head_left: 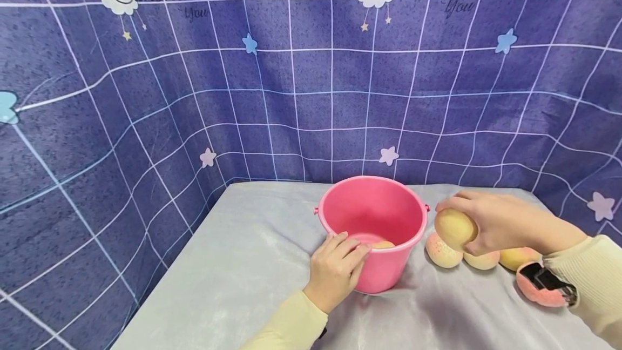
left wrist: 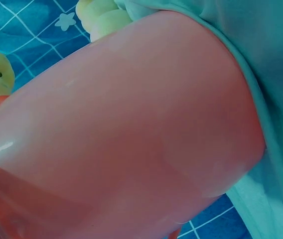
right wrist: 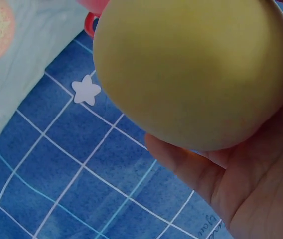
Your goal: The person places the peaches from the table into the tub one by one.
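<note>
A pink bucket point(head_left: 374, 269) stands upright on the cloth-covered table. My left hand point(head_left: 335, 271) grips its near rim, fingers hooked over the edge; the thumb is hidden. Inside the bucket, part of a yellowish fruit point(head_left: 383, 244) shows at the bottom. To the right of the bucket, my right hand point(head_left: 510, 223) holds a round yellow fruit point(head_left: 455, 228) above the table, just beyond the rim. In the right wrist view that yellow fruit point(right wrist: 191, 69) fills much of the picture, with fingers around it. The bucket wall point(left wrist: 126, 129) covers most of the left wrist view.
Below and beside my right hand lie a speckled pinkish fruit point(head_left: 443, 253), a pale fruit point(head_left: 482, 260), a yellow fruit point(head_left: 518, 257) and a pink-red fruit point(head_left: 539, 291). Grey cloth point(head_left: 233, 253) covers the table. A blue checked curtain point(head_left: 301, 107) hangs behind and at the left.
</note>
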### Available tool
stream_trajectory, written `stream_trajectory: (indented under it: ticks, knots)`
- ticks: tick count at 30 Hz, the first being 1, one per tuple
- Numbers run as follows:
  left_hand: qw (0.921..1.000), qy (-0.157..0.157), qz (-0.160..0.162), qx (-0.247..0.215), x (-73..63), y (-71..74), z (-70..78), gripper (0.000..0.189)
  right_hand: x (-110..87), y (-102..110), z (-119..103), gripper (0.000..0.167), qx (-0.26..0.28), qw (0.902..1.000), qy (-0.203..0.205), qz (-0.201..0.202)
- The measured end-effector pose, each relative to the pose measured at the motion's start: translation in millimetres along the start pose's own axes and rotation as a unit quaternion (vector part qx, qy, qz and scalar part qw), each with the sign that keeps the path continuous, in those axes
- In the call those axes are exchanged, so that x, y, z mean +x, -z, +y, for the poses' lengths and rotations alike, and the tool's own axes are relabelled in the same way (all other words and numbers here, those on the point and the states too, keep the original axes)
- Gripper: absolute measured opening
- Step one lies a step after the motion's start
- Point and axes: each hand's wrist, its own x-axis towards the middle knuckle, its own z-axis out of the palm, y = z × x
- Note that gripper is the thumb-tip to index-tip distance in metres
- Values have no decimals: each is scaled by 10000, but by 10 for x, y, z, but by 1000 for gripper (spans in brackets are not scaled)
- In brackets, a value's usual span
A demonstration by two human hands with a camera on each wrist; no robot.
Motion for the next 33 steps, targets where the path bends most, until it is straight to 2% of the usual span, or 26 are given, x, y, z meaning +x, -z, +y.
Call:
stream_trajectory:
  ticks: [7,23,27,33]
  knots:
    - [10000,-17,14,14,-11,-3,3,30,41,-14,-61,65,3,9998,58,210]
    - [10000,-31,46,58,-17,-17,-11,29,92,-27,-137,67,-332,9940,333,985]
    - [10000,-57,14,74,-15,-12,-8,29,108,-17,-130,66,-314,9943,370,944]
    - [9999,-100,35,71,-5,-14,-7,29,148,44,-127,64,-238,9980,160,557]
